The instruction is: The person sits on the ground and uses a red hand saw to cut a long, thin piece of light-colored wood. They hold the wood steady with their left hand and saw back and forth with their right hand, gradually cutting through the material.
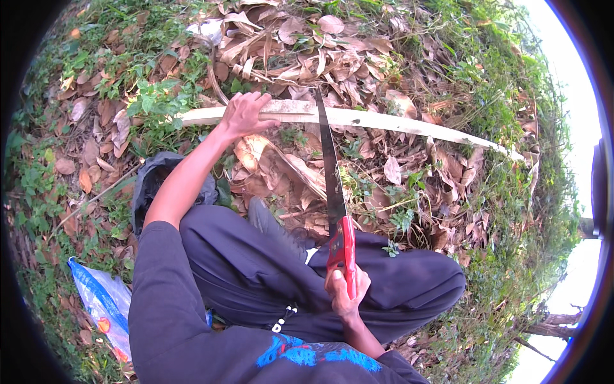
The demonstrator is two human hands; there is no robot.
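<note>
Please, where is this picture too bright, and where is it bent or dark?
In the head view, the background at upper right is washed out to white; the wooden strip looks bowed, perhaps from fisheye distortion; the corners are black.

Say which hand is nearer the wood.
Left: the left hand is on the wood. The right hand is apart from it, lower in view, gripping the saw.

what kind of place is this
Outdoors, probably a wooded or overgrown patch: dry brown leaves litter the ground, low green plants grow among them, and branches show at the right edge.
</note>
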